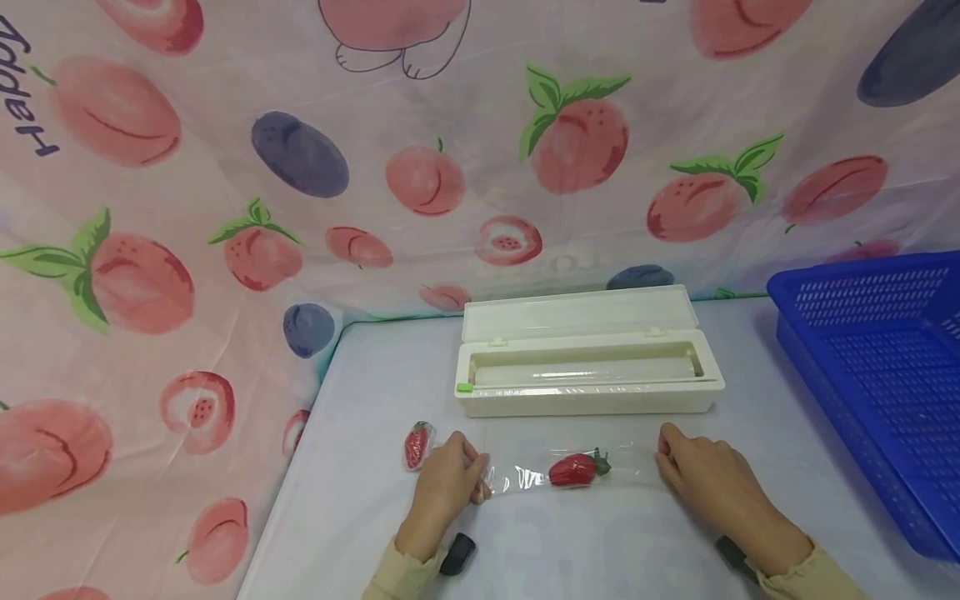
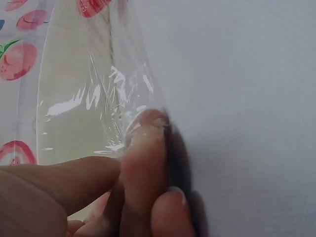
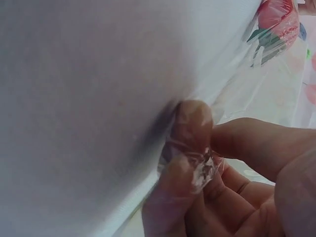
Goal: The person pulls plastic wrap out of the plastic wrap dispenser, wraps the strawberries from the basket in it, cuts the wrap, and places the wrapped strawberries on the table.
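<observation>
A sheet of clear plastic wrap (image 1: 525,478) stretches between both hands, low over the white table. Around the middle of it a red strawberry (image 1: 573,471) with a green leafy cap shows through the film. The left hand (image 1: 444,483) pinches the wrap's left end between thumb and fingers, and the film covers a fingertip (image 2: 145,148) in the left wrist view. At the other end the right hand (image 1: 712,475) pinches the wrap, which bunches over its fingertips (image 3: 192,118). Just left of the left hand lies a second, smaller strawberry (image 1: 417,445) covered in film.
Behind the hands stands a long white wrap dispenser (image 1: 585,404), its lid (image 1: 577,315) raised and a roll of film inside. A blue plastic basket (image 1: 840,450) is at the right. Fruit-printed cloth (image 1: 360,150) hangs at the back and left of the table (image 1: 330,517).
</observation>
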### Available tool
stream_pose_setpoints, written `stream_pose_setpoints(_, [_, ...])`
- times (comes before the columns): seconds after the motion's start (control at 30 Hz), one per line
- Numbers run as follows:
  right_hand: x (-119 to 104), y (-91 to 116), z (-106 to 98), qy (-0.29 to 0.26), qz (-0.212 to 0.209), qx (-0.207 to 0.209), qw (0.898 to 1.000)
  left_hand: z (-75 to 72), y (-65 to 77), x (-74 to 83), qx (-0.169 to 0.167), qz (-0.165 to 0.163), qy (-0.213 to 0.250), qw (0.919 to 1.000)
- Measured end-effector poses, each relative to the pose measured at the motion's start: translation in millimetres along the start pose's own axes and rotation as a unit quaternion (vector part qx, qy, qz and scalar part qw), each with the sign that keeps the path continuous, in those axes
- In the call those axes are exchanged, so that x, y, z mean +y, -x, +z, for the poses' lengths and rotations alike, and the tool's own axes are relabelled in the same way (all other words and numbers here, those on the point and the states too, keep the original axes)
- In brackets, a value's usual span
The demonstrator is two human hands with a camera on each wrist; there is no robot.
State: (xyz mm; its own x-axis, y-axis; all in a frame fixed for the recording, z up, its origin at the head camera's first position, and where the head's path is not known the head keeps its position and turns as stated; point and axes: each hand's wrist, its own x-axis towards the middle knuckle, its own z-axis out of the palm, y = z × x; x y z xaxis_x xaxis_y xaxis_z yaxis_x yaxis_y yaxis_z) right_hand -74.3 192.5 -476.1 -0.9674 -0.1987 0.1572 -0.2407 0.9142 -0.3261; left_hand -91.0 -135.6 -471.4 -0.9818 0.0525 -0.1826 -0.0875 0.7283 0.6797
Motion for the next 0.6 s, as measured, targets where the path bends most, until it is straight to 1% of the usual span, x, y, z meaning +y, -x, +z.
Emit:
stream_pose_setpoints(0.2, [-0.8,-1.4,-0.7,-0.007,0.003,0.0,1.0,0.4,-1.9,-0.7,0.008,-0.009,0.019,0.9997])
stream_pose_setpoints(0.27, [-1.7,-2.0,-1.7,-0.01,0.006,-0.001,1.0,1.0,-2.6,-0.6,0.014,-0.012,0.011,0.9998])
stream_pose_setpoints(0.37, [-3.2,-2.5,-3.2,-0.019,0.015,-0.006,1.0,1.5,-3.6,0.2,0.034,-0.01,-0.023,0.9991])
stream_pose_setpoints(0.43, [-4.1,-2.3,-3.7,-0.022,0.017,-0.008,1.0,1.8,-4.1,0.9,0.056,0.0,-0.061,0.9966])
stream_pose_setpoints(0.5, [-5.0,-2.1,-3.9,-0.021,0.016,-0.011,1.0,2.0,-4.6,1.5,0.08,0.014,-0.097,0.992])
stream_pose_setpoints(0.6, [-5.6,-2.5,-3.6,-0.009,0.001,-0.013,1.0,3.1,-5.4,2.2,0.107,0.033,-0.144,0.9832])
